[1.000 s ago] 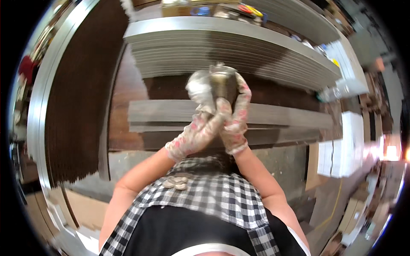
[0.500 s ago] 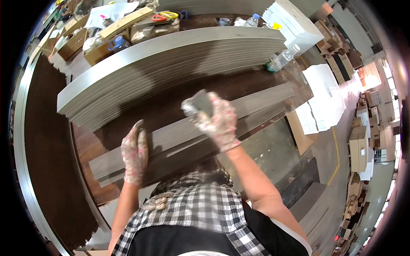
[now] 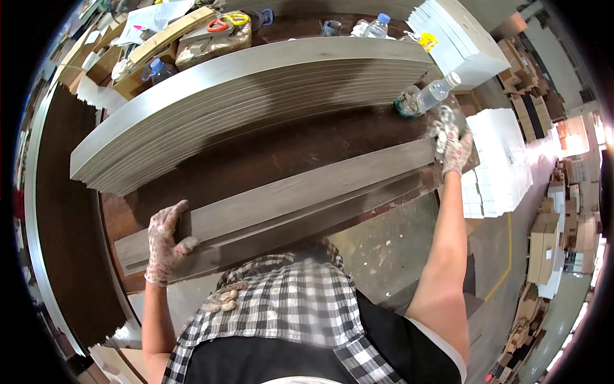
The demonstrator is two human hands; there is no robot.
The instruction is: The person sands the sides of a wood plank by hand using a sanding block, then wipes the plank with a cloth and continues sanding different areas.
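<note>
A long grey wood-grained board (image 3: 320, 182) lies slantwise across the dark brown table (image 3: 281, 141) in front of me. At its left end is my gloved left hand (image 3: 167, 242), thumb and fingers apart, holding nothing. My gloved right hand (image 3: 456, 151) is at the board's far right end, fingers curled around something that blur and the glove's soiled fingers hide. Just beyond it stands a clear plastic bottle (image 3: 436, 93), tilted, with a greenish container (image 3: 407, 104) at its foot. Behind the board runs a tall stack of similar grey boards (image 3: 256, 80).
Scissors (image 3: 217, 25), a water bottle (image 3: 377, 26) and cartons crowd the back. White stacked panels (image 3: 502, 163) and a white box (image 3: 455, 41) stand at the right. A large dark brown stack (image 3: 70, 211) borders the left. Concrete floor (image 3: 384, 249) shows below the board.
My right hand has swung right, from mid-board to the far end; the dark grey block it held no longer shows clearly. My left hand slid left and its thumb spread away from the fingers.
</note>
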